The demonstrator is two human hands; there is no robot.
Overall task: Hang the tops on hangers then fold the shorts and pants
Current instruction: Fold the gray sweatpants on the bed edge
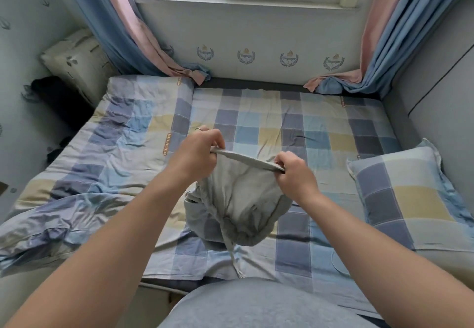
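A pair of light grey shorts with a drawstring hangs bunched above the bed, held up by one hemmed edge. My left hand pinches the left end of that edge and my right hand pinches the right end, so the edge is stretched between them. The rest of the fabric sags in a crumpled bundle below my hands, and the drawstring dangles toward the front edge of the bed. No hangers or tops are in view.
The bed has a blue, grey and yellow checked sheet. A matching quilt lies rumpled on the left, a checked pillow on the right. Another pillow leans in the far left corner beside dark clothing. Curtains hang at both sides of the window.
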